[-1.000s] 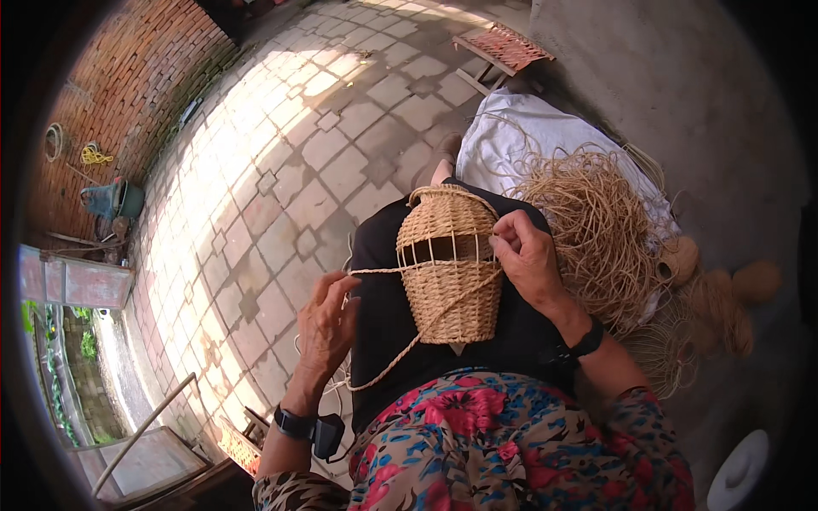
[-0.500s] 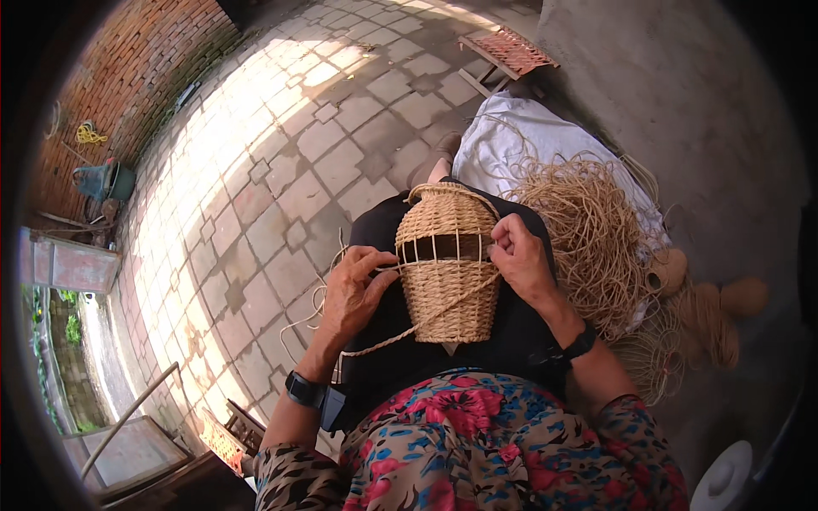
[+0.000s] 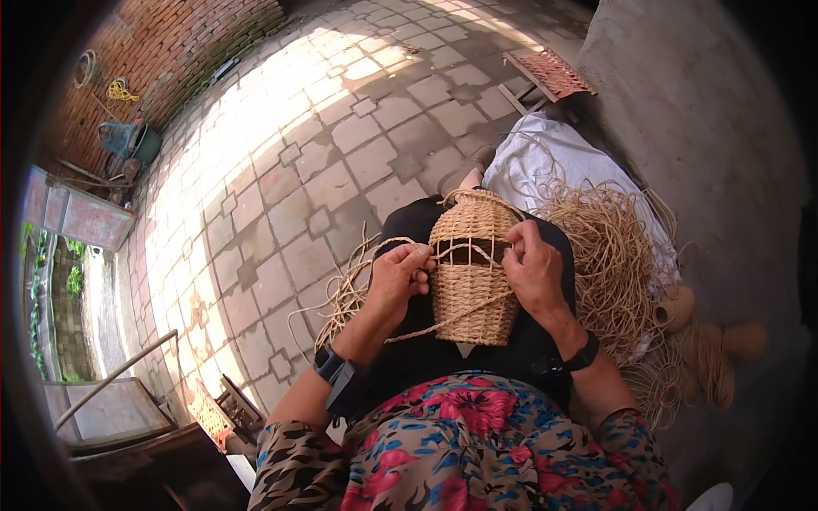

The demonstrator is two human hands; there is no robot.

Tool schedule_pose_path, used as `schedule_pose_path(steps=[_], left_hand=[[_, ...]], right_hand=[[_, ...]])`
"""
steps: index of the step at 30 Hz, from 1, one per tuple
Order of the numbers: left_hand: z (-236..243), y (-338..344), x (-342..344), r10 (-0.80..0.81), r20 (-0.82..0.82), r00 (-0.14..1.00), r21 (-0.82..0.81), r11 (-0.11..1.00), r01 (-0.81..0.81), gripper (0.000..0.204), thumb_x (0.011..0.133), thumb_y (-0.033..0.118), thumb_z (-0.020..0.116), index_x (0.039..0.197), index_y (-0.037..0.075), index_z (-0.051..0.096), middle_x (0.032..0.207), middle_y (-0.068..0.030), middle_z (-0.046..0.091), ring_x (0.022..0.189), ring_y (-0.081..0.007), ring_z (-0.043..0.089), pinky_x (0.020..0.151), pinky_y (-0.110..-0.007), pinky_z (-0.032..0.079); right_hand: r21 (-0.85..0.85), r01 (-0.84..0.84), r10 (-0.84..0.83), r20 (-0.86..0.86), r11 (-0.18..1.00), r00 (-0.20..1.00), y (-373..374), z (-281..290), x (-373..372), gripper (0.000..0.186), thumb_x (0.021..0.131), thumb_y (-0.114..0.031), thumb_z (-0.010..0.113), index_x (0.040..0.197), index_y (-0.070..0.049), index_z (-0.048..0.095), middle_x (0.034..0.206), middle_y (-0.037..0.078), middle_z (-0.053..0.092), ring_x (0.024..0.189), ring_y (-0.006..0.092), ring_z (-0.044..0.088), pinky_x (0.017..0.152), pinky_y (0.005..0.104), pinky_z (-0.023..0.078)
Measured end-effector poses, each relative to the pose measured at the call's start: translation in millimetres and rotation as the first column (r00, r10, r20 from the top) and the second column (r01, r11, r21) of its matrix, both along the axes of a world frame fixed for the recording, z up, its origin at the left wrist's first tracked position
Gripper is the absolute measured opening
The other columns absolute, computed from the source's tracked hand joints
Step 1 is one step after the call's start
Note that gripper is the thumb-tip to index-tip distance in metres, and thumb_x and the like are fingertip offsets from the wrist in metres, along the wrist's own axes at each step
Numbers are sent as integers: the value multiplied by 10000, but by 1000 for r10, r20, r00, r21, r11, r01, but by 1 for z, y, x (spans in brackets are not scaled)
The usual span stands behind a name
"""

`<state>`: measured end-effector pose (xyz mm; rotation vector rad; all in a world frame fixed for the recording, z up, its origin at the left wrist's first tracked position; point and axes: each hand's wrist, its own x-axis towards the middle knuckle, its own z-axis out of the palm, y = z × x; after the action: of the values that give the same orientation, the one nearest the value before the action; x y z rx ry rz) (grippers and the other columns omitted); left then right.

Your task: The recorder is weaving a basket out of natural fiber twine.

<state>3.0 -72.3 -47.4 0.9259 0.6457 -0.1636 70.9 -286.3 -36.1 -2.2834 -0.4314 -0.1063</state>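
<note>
A woven basket [image 3: 475, 302] of tan cord rests on my lap, with a band of bare upright stakes between its woven lower part and woven upper part. A light cord [image 3: 465, 248] crosses this gap, passing among the stakes. My left hand [image 3: 397, 277] is closed at the basket's left edge, pinching the cord, which trails off to the left. At the right edge of the gap, my right hand [image 3: 536, 268] has its fingers curled against the basket; what lies between the fingertips is hidden. Another strand slants across the lower weave.
Loose tan cord [image 3: 601, 264] lies heaped on a white cloth [image 3: 545, 153] at my right, with more cord [image 3: 345, 298] at my left. Round brown objects [image 3: 743, 341] sit far right. A low slatted seat [image 3: 554, 74] stands ahead on paving; a brick wall [image 3: 179, 60] rises at far left.
A cord strand now runs across the gap between the stakes. My left hand has closed its fingers on the cord. The whole view has shifted, so the basket appears further right.
</note>
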Motion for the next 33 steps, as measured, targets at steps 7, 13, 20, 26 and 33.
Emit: schedule_pose_path(steps=[7,13,20,26,33], left_hand=[[-6,-9,12,-394,192,899,857,514,42,150,860,139,680,899,3,630,686,-17,605,578,-99,555,535,-265,450],[6,-24,23,-275,16,961,955,289,67,336,780,134,674,1036,57,472,739,-152,670,704,-322,672,659,-411,514],[16,-15,13,-200,110,974,557,824,106,452,787,52,735,1142,71,455,705,-2,561,607,-98,539,524,-227,432],[2,-2,-1,-143,34,989,580,809,97,368,757,4,658,1086,52,501,659,-13,549,594,-111,530,538,-255,435],[6,16,-2,-257,10,966,959,275,63,204,743,134,583,892,-5,600,624,-72,549,581,-155,515,571,-318,434]], right_hand=[[126,-28,21,56,992,998,0,1,-2,201,756,44,581,909,-58,503,640,109,560,599,301,618,555,383,480],[190,-27,19,45,981,999,-3,6,-11,195,748,67,588,883,-50,510,637,107,550,578,259,611,543,348,477],[272,8,-13,16,962,1000,-10,0,-10,187,759,60,598,884,-44,507,665,111,573,593,233,616,563,331,488],[221,-43,42,8,974,999,-17,3,-8,176,770,60,602,873,-45,505,693,107,550,604,240,601,573,341,483],[13,-227,209,343,974,916,-7,38,-22,280,690,101,577,903,-68,642,795,85,504,748,283,589,626,369,488]])
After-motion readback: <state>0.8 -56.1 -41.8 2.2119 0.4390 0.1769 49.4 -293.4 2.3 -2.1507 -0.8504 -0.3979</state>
